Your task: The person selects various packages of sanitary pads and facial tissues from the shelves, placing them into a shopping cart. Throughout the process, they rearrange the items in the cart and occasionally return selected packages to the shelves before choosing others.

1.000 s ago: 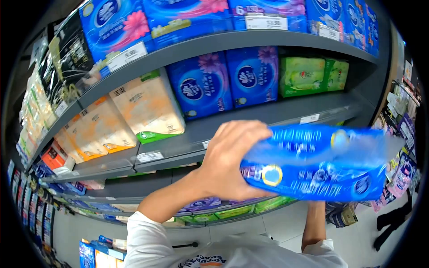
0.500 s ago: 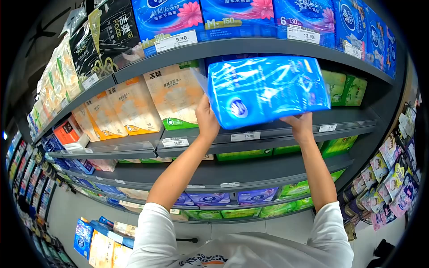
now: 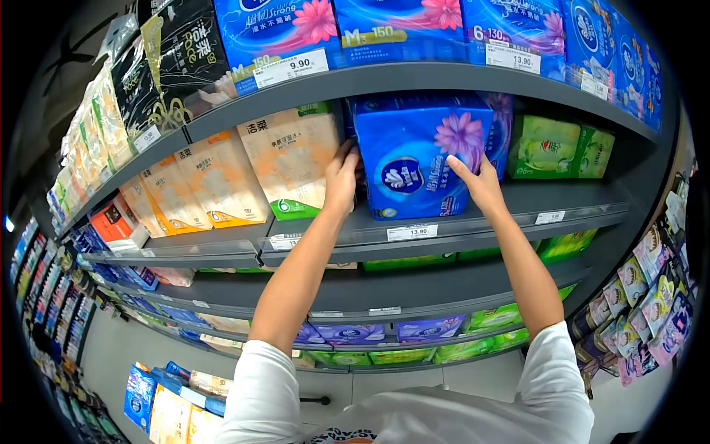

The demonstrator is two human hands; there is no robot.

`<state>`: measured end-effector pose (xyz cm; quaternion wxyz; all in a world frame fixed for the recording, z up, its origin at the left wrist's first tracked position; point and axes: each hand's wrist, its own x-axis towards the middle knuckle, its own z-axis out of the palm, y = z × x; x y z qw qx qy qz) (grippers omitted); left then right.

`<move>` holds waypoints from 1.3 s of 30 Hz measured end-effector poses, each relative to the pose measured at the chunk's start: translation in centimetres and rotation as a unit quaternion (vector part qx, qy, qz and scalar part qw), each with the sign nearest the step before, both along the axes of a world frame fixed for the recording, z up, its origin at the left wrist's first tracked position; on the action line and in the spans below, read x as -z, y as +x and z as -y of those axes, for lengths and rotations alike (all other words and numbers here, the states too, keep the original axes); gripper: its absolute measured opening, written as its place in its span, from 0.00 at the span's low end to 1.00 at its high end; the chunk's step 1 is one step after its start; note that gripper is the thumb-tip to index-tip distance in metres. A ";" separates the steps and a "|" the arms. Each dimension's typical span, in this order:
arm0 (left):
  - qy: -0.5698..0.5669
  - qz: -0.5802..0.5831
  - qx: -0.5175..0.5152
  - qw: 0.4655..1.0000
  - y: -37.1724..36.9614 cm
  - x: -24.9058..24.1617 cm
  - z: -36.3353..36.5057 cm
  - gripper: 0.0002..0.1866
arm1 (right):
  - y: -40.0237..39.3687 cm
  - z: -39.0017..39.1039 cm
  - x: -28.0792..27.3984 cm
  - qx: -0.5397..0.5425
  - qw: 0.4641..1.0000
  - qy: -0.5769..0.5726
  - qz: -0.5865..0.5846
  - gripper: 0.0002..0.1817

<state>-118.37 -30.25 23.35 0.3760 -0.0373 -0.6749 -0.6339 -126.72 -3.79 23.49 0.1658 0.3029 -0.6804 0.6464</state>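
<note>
A blue tissue pack (image 3: 418,159) with a pink-purple flower stands upright on the middle shelf, behind a price label reading 13.90. My left hand (image 3: 342,177) is at the pack's left edge, between it and a beige pack (image 3: 292,159); its fingertips are partly hidden in the gap. Against the pack's right front rests my right hand (image 3: 481,181), thumb on the printed face and fingers apart by the flower. Another blue pack (image 3: 501,126) shows behind it at the right.
Green packs (image 3: 562,148) stand to the right on the same shelf. Above runs a shelf edge (image 3: 414,76) with larger blue packs. Lower shelves hold purple and green packs. Packs of tissue (image 3: 168,414) are grouped at the lower left. Small bags hang at the right.
The blue pack has gone from tilted in both hands to upright on the shelf, its flower face now forward. My right hand has moved up and left onto its front.
</note>
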 end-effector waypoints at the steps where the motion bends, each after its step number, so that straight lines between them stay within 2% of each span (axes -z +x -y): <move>1: 0.031 -0.002 0.023 0.999 0.4 0.1 -0.5 0.30 | -0.4 -0.1 0.2 -0.028 0.999 0.032 0.007 0.41; 2: 0.061 -0.002 0.046 0.997 0.8 0.1 -0.8 0.34 | -0.6 0.0 0.5 -0.055 0.996 0.064 0.016 0.42; 3: 0.008 0.006 0.076 0.997 0.9 0.1 -0.8 0.43 | -0.6 0.0 0.8 -0.058 0.992 0.112 0.030 0.46; 4: 0.013 0.012 0.076 0.997 0.9 0.1 -1.0 0.43 | -1.0 0.0 1.2 -0.060 0.991 0.116 0.036 0.46; 6: -0.076 0.045 0.022 0.996 0.4 -0.1 -1.4 0.46 | -2.1 0.0 1.6 -0.052 0.966 0.231 0.100 0.46; 7: -0.081 0.033 0.040 0.995 -0.4 0.1 -1.1 0.49 | -2.4 0.0 1.6 -0.046 0.965 0.238 0.099 0.46; 10: -0.077 0.012 0.039 0.996 -1.1 0.3 -1.6 0.48 | -3.3 0.1 2.2 -0.061 0.974 0.209 0.063 0.48; 11: -0.065 -0.001 0.038 0.997 -1.2 0.5 -2.0 0.43 | -3.7 0.0 2.6 -0.052 0.972 0.222 0.051 0.49; 12: -0.066 0.000 0.037 0.997 -1.2 0.7 -2.3 0.43 | -3.9 0.1 2.8 -0.053 0.972 0.222 0.052 0.49; 14: -0.056 0.000 -0.013 0.998 -1.2 1.0 -2.8 0.36 | -4.2 0.0 3.0 -0.052 0.969 0.240 0.029 0.49; 15: -0.103 0.020 -0.094 0.990 -1.5 1.5 -2.4 0.36 | -3.7 0.2 2.5 -0.055 0.966 0.249 0.026 0.46; 18: -0.133 0.035 -0.114 0.984 -0.4 1.7 -2.4 0.36 | -2.4 0.9 1.6 -0.034 0.956 0.285 0.058 0.48; 19: -0.133 0.054 -0.117 0.983 -0.1 1.6 -2.2 0.35 | -2.4 1.1 1.5 -0.042 0.954 0.292 0.049 0.52; 22: -0.116 0.104 -0.148 0.977 -0.1 1.3 -1.1 0.35 | -2.3 2.0 1.4 -0.048 0.945 0.325 0.007 0.55; 26: -0.130 0.055 -0.172 0.975 -0.6 1.8 -0.9 0.34 | -3.4 2.9 1.8 -0.059 0.942 0.330 -0.018 0.58; 31: -0.088 0.023 -0.160 0.983 0.5 1.1 -2.2 0.33 | -3.8 2.2 1.9 -0.091 0.948 0.305 -0.005 0.56; 33: -0.192 0.030 -0.217 0.957 1.8 1.4 -3.7 0.37 | -5.0 1.8 2.5 -0.126 0.954 0.265 0.059 0.52; 34: -0.289 -0.075 -0.305 0.904 2.0 1.9 -4.1 0.43 | -4.6 1.8 2.2 -0.130 0.953 0.267 0.054 0.52; 36: -0.327 -0.090 -0.284 0.897 3.1 2.4 -4.4 0.44 | -3.2 2.3 1.8 -0.066 0.964 0.244 0.077 0.50; 37: -0.341 -0.075 -0.272 0.897 3.7 2.4 -4.4 0.43 | -2.5 2.9 2.3 -0.037 0.973 0.226 -0.010 0.48; 38: -0.338 -0.045 -0.252 0.906 4.3 2.3 -4.2 0.38 | -2.3 3.5 2.4 -0.048 0.972 0.232 -0.009 0.48; 39: -0.333 -0.020 -0.250 0.909 4.6 2.6 -3.7 0.34 | -2.0 4.0 2.6 0.005 0.969 0.245 -0.021 0.47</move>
